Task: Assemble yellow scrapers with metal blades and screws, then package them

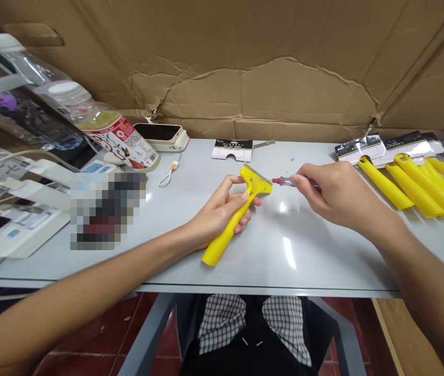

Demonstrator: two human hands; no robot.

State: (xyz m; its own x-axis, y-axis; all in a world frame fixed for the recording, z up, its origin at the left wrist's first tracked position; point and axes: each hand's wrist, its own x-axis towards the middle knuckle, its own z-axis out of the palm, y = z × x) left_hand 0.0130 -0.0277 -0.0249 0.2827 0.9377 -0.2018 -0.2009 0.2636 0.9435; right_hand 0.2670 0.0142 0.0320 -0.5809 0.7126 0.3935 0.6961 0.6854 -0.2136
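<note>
My left hand (225, 209) is wrapped round the upper handle of a yellow scraper (224, 237), which lies tilted with its wide head pointing away from me. A metal blade edge shows along the far side of that head, and small screws sit in its face. In my right hand (331, 190) is a screwdriver (284, 181) with a clear and red handle. Its thin shaft reaches left across the scraper head, the tip at or near the left screw. Beyond the scraper lies a black and white card (232, 151) with a thin metal strip (264, 143) beside it.
Several yellow scraper handles (417, 188) lie at the right, below black packaging cards (394, 146). Tiny metal bits (292, 159) rest near the back. At the left stand a labelled bottle (123, 138), a phone (159, 133), a power strip (26, 230) and cables. Cardboard (245, 78) walls the back.
</note>
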